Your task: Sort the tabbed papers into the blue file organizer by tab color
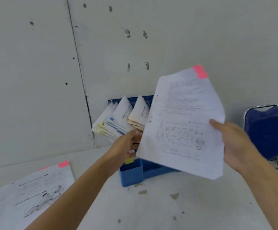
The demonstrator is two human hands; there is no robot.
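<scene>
Pink-tabbed sheet (181, 123) is up in the air in front of me, tilted, with its pink tab (200, 71) at the top right corner against the wall (35, 80). My right hand (234, 143) holds it by the right edge. My thumb (215, 122) lies on the printed face, and my other fingers are behind the paper, out of sight. The sheet hangs in front of the right part of the blue file organizer (131, 173) and hides it.

My left hand (126, 146) is stretched out to the sheet's lower left edge, just under the filed bundles. Its fingertips are blurred and partly hidden behind the sheet, so I cannot tell whether they grip anything.

Three slanting bundles stand in the organizer: the yellow-tabbed bundle (101, 127) on the left, the blue-tabbed bundle (120, 117) next to it, and the pale orange bundle (138, 117) right beside the held sheet. A yellow tab (129, 161) shows at the organizer's small front compartment, just below my left hand.

By my left forearm, a pile of papers (27, 193) with pink tabs lies flat on the table (151, 205). A blue chair (264, 130) stands at the right.
</scene>
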